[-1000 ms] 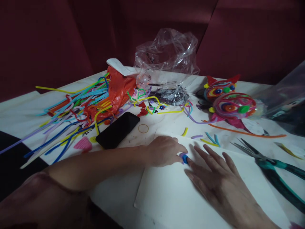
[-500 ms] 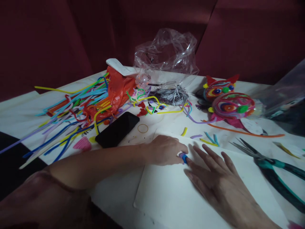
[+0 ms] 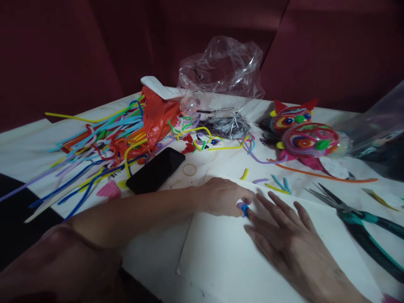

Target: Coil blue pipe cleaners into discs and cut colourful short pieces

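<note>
A small coil of blue and purple pipe cleaner (image 3: 244, 208) sits over the white sheet (image 3: 217, 256). My left hand (image 3: 222, 195) reaches in from the left and is closed around the coil with its fingertips. Beside it, my right hand (image 3: 284, 231) lies palm down on the sheet, fingers spread, one fingertip against the coil's right side. Short cut pieces of yellow, purple and light-blue pipe cleaner (image 3: 277, 188) lie just past my right fingers. Part of the coil is hidden by my left fingers.
Long-nose pliers (image 3: 350, 212) lie open at the right. A black phone (image 3: 156, 170) rests behind my left forearm. Loose pipe cleaners (image 3: 94, 147) spread at the left by a red plastic bag (image 3: 159, 118). Farther back are a clear bag (image 3: 221, 67) and two decorated animal faces (image 3: 311, 141).
My left hand has shifted very slightly to the right at the coil, its fingers a little changed in bend. My right hand stays in nearly the same place.
</note>
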`<state>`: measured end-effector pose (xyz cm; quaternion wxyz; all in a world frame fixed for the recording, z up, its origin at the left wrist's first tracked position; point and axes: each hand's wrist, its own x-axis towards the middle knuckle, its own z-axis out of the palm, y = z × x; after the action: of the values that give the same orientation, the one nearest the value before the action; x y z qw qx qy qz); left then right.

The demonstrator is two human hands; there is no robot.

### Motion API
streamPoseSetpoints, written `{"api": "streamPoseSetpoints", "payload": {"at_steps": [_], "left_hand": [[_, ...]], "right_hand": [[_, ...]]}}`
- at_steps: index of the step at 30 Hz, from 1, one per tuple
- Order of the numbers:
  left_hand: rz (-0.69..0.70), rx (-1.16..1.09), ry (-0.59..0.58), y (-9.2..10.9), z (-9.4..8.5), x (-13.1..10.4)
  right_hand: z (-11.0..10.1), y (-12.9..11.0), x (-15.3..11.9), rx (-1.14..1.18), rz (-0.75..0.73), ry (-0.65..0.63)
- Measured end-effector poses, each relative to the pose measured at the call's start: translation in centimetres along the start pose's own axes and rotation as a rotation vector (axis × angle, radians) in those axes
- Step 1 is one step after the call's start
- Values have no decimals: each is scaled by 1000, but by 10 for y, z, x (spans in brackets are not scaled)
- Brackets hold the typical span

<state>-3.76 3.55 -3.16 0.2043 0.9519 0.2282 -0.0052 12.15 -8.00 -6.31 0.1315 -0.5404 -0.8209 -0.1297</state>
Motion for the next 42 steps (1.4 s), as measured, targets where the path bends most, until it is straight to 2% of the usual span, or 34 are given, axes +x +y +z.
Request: {"api": "streamPoseSetpoints", "payload": {"at_steps": [18,24,31,35,38,42], "left_hand": [[3,-59,64,-4,7,0],[-5,-31,38,2,6,-1],[-9,-41,118,-2,0,-4],[-16,5,85,-4,-4,-5],[16,50,68,-4,0,-4],[56,62,103,-7,7,-2]], "right_hand": [[-2,-1,0,-31,-13,1],[-3,-1,2,-36,-30,15],[-5,-1,3,-58,-36,5],[-5,-1,2,-62,-31,-3],[-4,0,2,-60,-36,5],[-4,0,2,-61,-44,9]]}}
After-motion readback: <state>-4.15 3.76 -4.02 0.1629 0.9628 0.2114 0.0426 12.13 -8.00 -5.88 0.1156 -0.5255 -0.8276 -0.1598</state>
